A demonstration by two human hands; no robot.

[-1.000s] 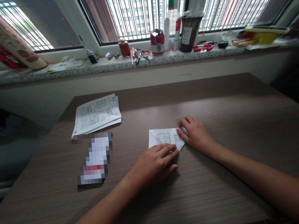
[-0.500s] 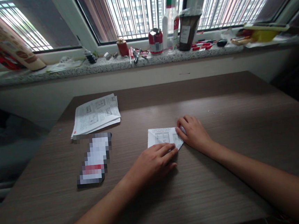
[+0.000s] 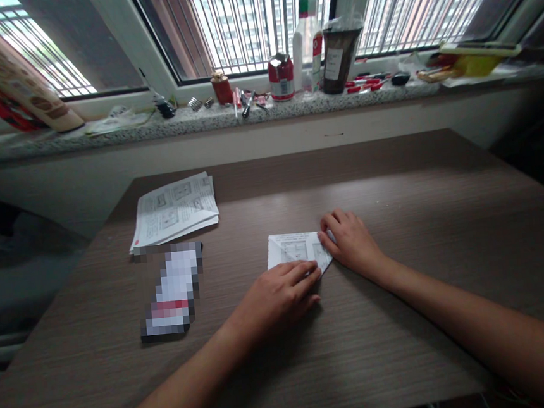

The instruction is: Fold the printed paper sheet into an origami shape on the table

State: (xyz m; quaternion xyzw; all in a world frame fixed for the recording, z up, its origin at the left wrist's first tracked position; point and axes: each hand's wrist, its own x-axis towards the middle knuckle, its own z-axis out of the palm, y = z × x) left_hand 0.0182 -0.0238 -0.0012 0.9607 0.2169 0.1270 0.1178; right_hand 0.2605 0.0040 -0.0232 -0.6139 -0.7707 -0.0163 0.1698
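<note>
A folded sheet of printed paper (image 3: pixel 288 251) lies in the middle of the wooden table, its right end coming to a slanted point. Across its lower edge rests my left hand (image 3: pixel 286 291), palm down with the fingers stretched out and slightly apart. My right hand (image 3: pixel 349 238) is at the paper's right corner, thumb and curled fingers closed on it; the corner itself is covered by the fingers.
Left of the hands lies a phone (image 3: pixel 172 292) with a pixelated screen. Behind it is a stack of printed sheets (image 3: pixel 174 206). A granite windowsill (image 3: pixel 189 123) beyond the table holds a red can (image 3: pixel 281 77), a dark drink cup (image 3: pixel 338 58), bottles and small tools.
Both hands keep almost the same pose on the folded paper. The view has shifted very slightly; nothing else visibly differs.
</note>
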